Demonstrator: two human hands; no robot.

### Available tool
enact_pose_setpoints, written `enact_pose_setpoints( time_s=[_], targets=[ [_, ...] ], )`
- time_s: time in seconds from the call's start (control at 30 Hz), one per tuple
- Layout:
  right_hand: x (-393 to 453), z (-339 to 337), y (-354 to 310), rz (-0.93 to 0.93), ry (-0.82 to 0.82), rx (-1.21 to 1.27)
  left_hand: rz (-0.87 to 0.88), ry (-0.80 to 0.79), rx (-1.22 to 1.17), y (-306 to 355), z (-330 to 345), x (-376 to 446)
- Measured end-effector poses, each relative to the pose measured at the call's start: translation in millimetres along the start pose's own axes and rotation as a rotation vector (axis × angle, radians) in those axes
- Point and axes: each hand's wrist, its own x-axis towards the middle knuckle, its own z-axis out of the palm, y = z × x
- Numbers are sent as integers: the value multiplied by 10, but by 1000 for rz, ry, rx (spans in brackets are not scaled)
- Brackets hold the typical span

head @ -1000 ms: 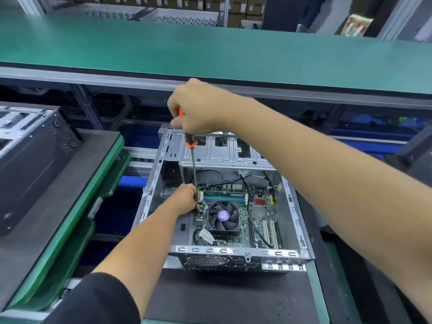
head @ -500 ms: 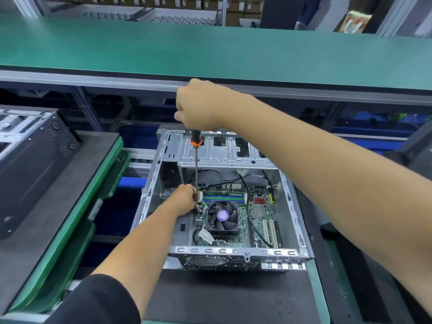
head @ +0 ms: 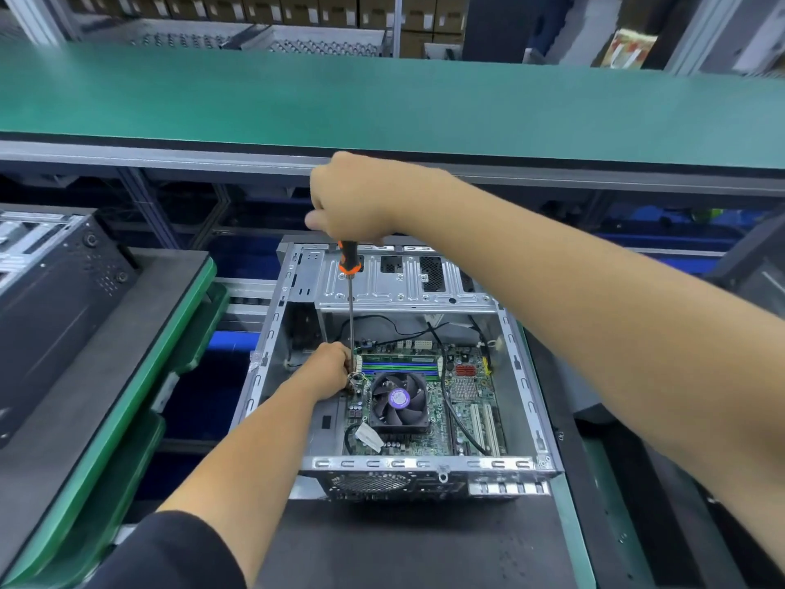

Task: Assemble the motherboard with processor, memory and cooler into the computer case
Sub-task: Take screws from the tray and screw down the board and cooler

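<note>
Screwdriver (head: 350, 291) is gripped upright by right hand (head: 352, 201), its tip steadied by curled left hand (head: 329, 367) (screw hidden) to fasten motherboard (head: 424, 401).

Inside the computer case (head: 526, 401) — motherboard (head: 463, 401), with cooler (head: 398, 399) just before the memory (head: 399, 366). Behind the case — a shelf (head: 382, 104); left, another case (head: 55, 299).
</note>
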Motion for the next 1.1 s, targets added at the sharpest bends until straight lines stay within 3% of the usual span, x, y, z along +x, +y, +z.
enact_pose_setpoints(
  time_s=[0.2, 0.33, 0.43, 0.63, 0.73, 0.83, 1.0, 1.1],
  targets=[
    [-83, -92, 44, -28, -155, 118, -8, -15, 8, 12, -26, -36],
    [-59, -13, 25, -61, 31, 122, -28, -27, -16, 30, -32, -34],
    [-8, 47, -16, 9, 65, 111, -37, -28, -11, 43, -45, -46],
    [1, -88, -8, -32, -164, 144, -20, -26, -36, 4, -24, -30],
    [-17, -64, -29, -103, -22, 107, -17, -31, -34, -7, -23, -18],
    [24, -3, -34, 26, 62, 37, -15, -35, -11, 3, -23, -18],
    [-1, -106, -3, -2, -202, 119, -6, -17, -22, -7, -10, -6],
    [-46, -135, -40, -111, -156, 160, -26, -14, -27, -17, -14, 1]
  ],
)
